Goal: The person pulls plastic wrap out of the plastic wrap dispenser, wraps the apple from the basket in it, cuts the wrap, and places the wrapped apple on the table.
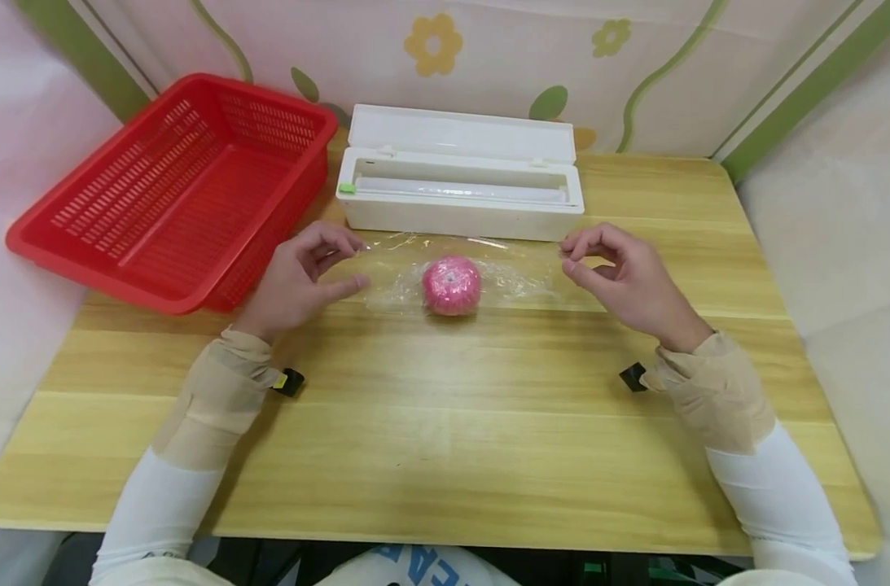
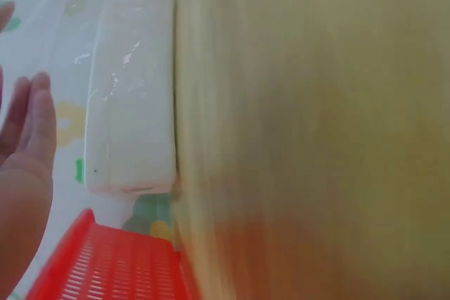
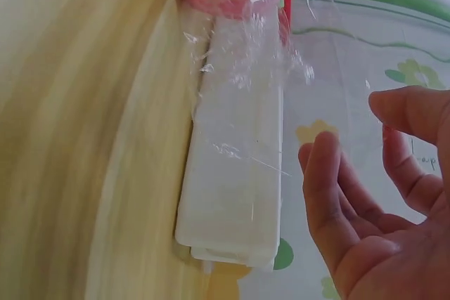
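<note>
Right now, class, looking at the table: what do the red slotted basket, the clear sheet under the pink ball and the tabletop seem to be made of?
Red slotted basket: probably moulded plastic, glossy, uniform colour, regular slots. Clear sheet: thin plastic film, transparent, wrinkled, with bright glints. Tabletop: wood or wood-look laminate, pale grain stripes, smooth satin surface; which of the two cannot be told.

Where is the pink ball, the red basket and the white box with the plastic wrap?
pink ball (image 1: pixel 451 285), head view, middle of its front.
red basket (image 1: pixel 188 195), head view, its bare slatted floor.
white box (image 1: pixel 459 218), head view, its front wall below the roll.
</note>
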`<state>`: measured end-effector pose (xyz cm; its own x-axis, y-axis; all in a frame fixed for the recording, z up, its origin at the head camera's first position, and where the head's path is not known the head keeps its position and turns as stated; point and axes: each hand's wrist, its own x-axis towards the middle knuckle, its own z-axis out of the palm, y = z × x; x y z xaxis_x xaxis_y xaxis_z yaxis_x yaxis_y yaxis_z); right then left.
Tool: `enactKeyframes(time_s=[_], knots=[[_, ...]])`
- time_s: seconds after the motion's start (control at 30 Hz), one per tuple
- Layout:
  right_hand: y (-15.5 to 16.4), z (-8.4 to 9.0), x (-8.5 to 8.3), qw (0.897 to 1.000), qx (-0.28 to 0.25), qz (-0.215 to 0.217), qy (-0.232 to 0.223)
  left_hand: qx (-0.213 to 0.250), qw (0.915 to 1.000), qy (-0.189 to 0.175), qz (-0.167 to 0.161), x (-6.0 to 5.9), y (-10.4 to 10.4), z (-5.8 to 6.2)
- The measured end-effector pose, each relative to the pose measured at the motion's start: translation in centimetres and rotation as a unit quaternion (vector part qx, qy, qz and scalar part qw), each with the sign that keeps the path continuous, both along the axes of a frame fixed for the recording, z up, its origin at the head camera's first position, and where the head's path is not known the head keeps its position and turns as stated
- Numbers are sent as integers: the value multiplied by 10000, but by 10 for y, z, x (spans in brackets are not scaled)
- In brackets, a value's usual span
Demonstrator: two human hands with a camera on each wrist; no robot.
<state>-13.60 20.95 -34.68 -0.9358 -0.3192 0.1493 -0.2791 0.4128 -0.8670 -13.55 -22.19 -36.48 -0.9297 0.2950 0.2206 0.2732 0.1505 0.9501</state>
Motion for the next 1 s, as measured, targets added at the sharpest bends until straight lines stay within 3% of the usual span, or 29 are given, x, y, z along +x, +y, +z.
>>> enactKeyframes(time_s=[0.1, 0.2, 0.33, 0.57, 0.77, 1.0], knots=[[0, -2, 6, 9999, 165, -5, 5, -679, 9971, 349, 74, 5, 2, -2], [-1, -5, 10, 9998, 170, 18, 50, -1405, 9866, 806, 170, 10, 4, -3], [-1, -11, 11, 9989, 271, -59, 372, -1868, 9736, 1273, 306, 15, 7, -5], [-4, -24, 12, 9879, 842, -117, 1298, -2085, 9635, 1627, 420, 15, 7, -8], [-7, -30, 10, 9819, 1089, -96, 1544, -2304, 9555, 1804, 359, 15, 5, -8], [-8, -34, 9, 9761, 1308, -41, 1737, -2789, 9403, 1935, 248, 15, 3, -7]])
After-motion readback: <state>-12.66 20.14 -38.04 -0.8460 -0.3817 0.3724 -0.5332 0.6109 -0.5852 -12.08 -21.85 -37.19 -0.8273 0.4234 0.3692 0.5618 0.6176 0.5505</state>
